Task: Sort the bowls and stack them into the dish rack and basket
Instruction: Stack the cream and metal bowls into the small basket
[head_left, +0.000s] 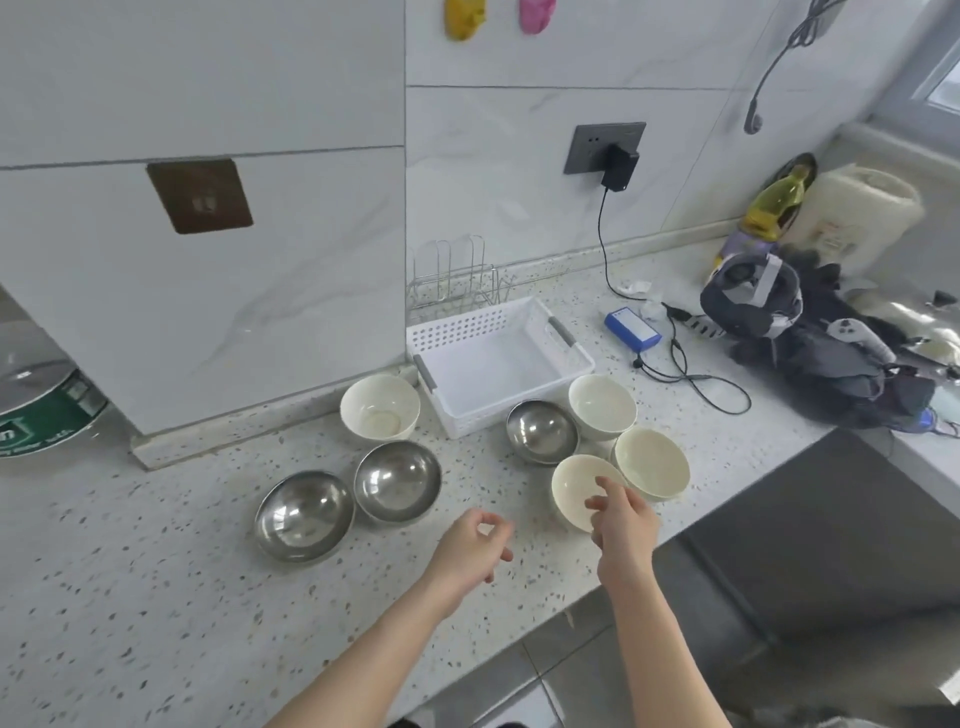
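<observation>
Head view, nearest first: two bare forearms reach out over the speckled counter (156, 597). The left hand (475, 545) hovers above the stone with its fingers loosely curled, thumb and forefinger almost meeting, holding nothing. The right hand (626, 522) is at the near rim of a tilted white bowl (574, 491); its fingers are spread over the rim, and I cannot tell whether they have pinched it yet or only touch it.

Just beyond, a second white bowl (652, 462) sits against the first, a third (602, 402) behind it, and a small steel bowl (542, 431) beside them. To the left lie two larger steel bowls (304, 514), (397, 480), touching each other, with one more white bowl (380, 405) behind them. So nothing is sorted yet: all seven bowls are on the counter.

Farther back, the white basket (571, 358) stands empty in front of the wire dish rack (452, 275), which is also bare.

The step in hand looks like picking up that nearest white bowl. To do it well, I would get the thumb inside and the fingers outside the rim before lifting, since glazed ware slips, and lift straight up so it does not knock its neighbour. The free left hand could steady the adjoining bowl, or start on the steel ones. Keep white with white and steel with steel.

Off to the right lie a dark bundle of gear (769, 312), a blue box (631, 325) and a charger cable (602, 234).
</observation>
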